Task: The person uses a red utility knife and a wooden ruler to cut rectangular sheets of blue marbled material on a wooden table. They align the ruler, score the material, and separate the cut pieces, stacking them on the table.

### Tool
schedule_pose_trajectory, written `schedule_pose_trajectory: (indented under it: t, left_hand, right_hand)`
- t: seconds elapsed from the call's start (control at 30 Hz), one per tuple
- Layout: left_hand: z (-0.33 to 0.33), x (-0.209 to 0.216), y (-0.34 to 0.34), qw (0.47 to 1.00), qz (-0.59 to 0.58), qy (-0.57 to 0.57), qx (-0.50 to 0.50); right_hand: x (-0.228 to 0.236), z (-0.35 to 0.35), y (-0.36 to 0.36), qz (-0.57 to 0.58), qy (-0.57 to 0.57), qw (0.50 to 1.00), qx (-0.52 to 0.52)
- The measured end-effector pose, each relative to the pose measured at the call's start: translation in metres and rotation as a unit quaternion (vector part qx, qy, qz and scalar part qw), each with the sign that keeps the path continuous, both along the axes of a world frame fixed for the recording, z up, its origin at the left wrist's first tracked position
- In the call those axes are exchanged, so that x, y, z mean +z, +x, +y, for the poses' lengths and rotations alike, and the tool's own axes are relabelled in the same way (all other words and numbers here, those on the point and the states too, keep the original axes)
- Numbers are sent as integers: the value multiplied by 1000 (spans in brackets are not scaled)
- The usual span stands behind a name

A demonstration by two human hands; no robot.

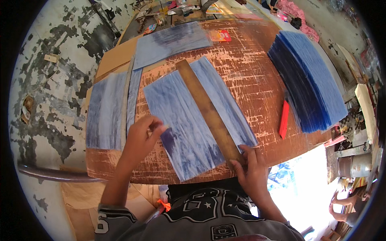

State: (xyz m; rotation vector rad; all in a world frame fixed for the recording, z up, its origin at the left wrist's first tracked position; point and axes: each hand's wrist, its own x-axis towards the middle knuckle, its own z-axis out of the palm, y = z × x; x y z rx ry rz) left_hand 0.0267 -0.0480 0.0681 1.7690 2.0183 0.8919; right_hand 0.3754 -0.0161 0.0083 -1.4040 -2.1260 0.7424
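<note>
A streaky blue-and-white sheet (177, 112) lies slanted on the worn brown table. Across it runs a long flat brown straightedge (207, 108), with part of the sheet showing on both sides. My right hand (251, 162) grips the straightedge's near end, thumb on the left and fingers on the right. At the sheet's left edge is my left hand (142, 130), its fingers curled and thumb drawn toward them. Whether anything sits in that pinch cannot be made out. To the right lies a red cutter-like tool (284, 119), apart from both hands.
A tall stack of blue sheets (309, 80) stands on the table's right side. More streaked sheets lie at the far side (173, 42) and left (105, 110), beside a narrow strip (128, 104). A red-orange packet (220, 35) and clutter sit farther back. Another person's limbs (341, 207) show lower right.
</note>
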Motion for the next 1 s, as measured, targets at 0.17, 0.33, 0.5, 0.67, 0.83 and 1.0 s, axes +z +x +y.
schedule_pose_trajectory:
  t: [0.17,0.33,0.5,0.67,0.83,1.0]
  left_hand:
    - [81,-24,-23,993,67,66,-65]
    - [154,-69,-36,976,112,175,-58]
    - [182,-93,-43,974,118,191,18]
    - [182,-101,-37,961,177,192,90]
    - [184,-109,-46,962,171,194,87]
    - [189,-115,-56,966,118,214,86]
  right_hand:
    - [4,-1,-4,-25,24,999,32]
    - [4,0,0,-47,33,997,56]
    - [0,-6,-1,-45,53,996,56]
    - [-6,-5,2,-18,66,993,91]
    - [-3,-4,-4,9,65,993,94]
    - [2,5,-18,93,0,991,100]
